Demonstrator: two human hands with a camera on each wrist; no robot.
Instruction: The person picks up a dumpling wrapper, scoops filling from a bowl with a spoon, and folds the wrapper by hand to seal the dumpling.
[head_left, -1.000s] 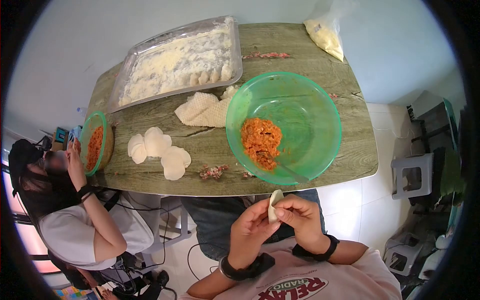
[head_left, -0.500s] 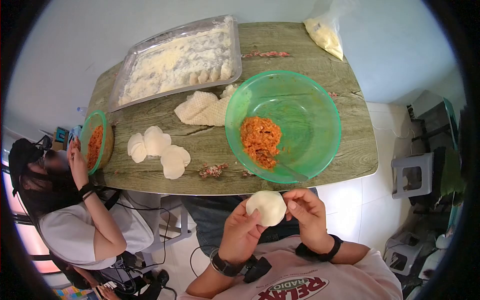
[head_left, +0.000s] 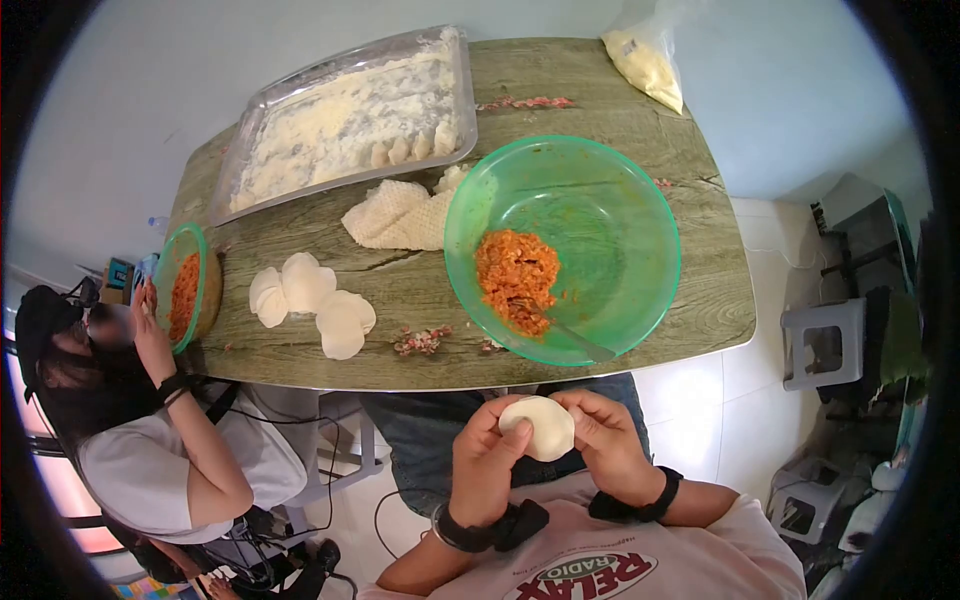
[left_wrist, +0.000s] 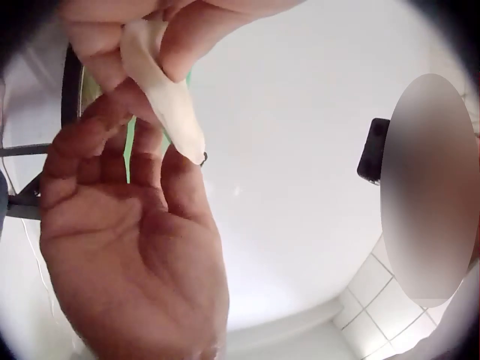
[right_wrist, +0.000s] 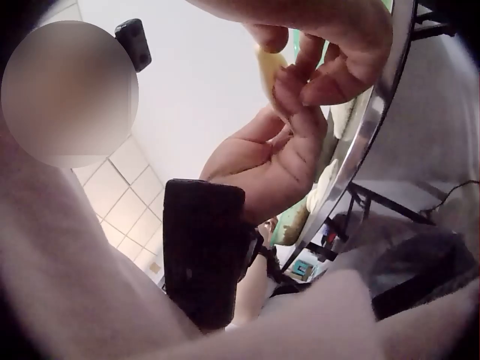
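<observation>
A round white dumpling wrapper (head_left: 540, 430) is held over the lap, just off the table's front edge, its flat face toward the head camera. My left hand (head_left: 483, 470) grips its left side, thumb on the face and fingers behind. At the right edge, my right hand (head_left: 610, 445) pinches it between thumb and fingers. The left wrist view shows the wrapper (left_wrist: 169, 97) nearly edge-on between both hands. Beyond them stands a green bowl (head_left: 625, 225) with orange-red filling (head_left: 515, 270) and a utensil handle (head_left: 590, 348). More wrappers (head_left: 307, 284) lie in overlapping piles on the left.
A floured metal tray (head_left: 467, 95) at the back holds several dumplings (head_left: 420, 148). A crumpled cloth (head_left: 395, 215) lies beside the bowl, and a bag of pale powder (head_left: 645, 70) at the far corner. On the left sits another person (head_left: 180, 450) by a second bowl (head_left: 205, 285).
The wrapper was edge-on between both hands, then turned its face toward the head camera. Since then, the right hand has come in closer and pinches its right edge. The view has shifted slightly.
</observation>
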